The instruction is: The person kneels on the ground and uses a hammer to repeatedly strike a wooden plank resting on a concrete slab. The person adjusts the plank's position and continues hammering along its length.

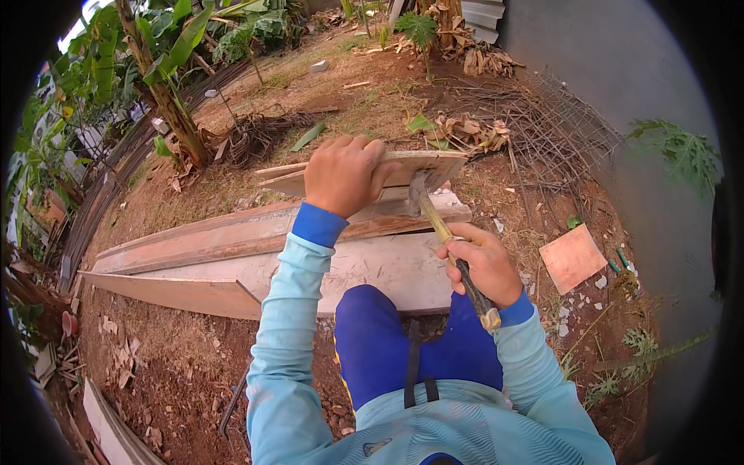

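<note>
My left hand grips the upper edge of a wooden board that is tilted up on its side, with another thin board edge showing beside it at the left. In my right hand is the wooden handle of a hammer. The hammer's head touches or lies very close to the board's near face, right of my left hand. Below them lie a long wooden channel-shaped form and a wide pale plywood sheet, close in front of my knees.
A narrower plywood board lies tilted at the left. A square plywood piece rests on the soil at the right, near white rubble. Beyond are a pile of wire mesh and sticks, a banana plant and a grey wall.
</note>
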Demonstrator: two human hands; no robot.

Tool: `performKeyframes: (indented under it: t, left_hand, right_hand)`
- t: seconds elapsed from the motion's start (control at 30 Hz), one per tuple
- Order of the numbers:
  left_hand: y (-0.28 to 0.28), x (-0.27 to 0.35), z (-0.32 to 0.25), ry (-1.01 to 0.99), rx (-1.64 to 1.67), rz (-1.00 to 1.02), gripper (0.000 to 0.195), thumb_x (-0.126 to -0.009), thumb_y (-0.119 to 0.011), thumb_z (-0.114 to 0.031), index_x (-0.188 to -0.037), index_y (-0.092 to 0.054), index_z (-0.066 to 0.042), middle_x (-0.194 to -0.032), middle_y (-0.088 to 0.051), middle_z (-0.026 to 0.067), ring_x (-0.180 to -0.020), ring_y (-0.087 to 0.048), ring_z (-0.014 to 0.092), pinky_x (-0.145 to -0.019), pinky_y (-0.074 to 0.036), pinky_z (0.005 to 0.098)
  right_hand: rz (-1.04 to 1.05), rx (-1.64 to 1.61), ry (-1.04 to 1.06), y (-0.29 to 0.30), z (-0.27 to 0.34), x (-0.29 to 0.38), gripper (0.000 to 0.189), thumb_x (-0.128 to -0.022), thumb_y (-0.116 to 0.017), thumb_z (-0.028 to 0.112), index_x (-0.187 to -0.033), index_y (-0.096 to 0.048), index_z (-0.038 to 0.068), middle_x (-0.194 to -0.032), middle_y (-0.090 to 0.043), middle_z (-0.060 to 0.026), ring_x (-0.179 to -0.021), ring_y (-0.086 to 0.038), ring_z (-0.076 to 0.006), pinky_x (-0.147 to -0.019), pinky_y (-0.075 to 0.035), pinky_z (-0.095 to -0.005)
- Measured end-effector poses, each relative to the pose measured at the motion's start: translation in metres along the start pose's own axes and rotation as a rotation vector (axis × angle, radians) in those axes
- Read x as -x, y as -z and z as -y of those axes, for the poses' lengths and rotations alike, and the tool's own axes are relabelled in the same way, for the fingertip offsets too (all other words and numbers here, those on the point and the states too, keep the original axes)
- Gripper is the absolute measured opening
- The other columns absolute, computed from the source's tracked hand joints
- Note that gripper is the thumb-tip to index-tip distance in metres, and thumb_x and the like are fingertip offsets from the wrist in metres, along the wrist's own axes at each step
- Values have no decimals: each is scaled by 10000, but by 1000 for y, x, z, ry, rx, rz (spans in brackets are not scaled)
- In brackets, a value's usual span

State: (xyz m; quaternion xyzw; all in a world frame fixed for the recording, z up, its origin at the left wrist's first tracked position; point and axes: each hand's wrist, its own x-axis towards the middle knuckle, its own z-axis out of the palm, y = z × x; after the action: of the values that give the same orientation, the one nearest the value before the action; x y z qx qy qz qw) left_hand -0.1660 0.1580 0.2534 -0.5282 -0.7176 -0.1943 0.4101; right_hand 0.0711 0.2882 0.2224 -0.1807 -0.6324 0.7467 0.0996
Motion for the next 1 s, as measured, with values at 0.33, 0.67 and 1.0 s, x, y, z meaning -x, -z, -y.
performKeyframes:
  t: [0.33,0.67,1.0]
  left_hand:
    - [-1,3,1,16,19,-37,353,-866,-777,-429,-776,-629,-121,-766,-655,37,-744,-669,272,-688,-537,403]
    - [-4,-12,6,-5,11,-12,338,-849,-796,-428,-804,-656,-123,-764,-653,38,-738,-669,272,-624,-514,410]
    - [-4,-19,12,9,-68,71,352,-848,-801,-448,-841,-673,-120,-772,-661,37,-746,-678,279,-627,-519,404]
  right_hand:
    - [-32,105,55,-8,31,32,414,-996,-528,99,-1367,-560,-82,-898,-630,-82,-571,-564,-99,-446,-446,-265]
    - [-222,-12,297,-41,-64,0,469,-1040,-544,42,-1499,-458,-7,-889,-607,-53,-562,-506,-50,-452,-404,-233]
    - [-326,321,658,-19,-187,-76,468,-1044,-549,57,-1507,-487,26,-881,-600,-17,-608,-494,-45,-536,-418,-230]
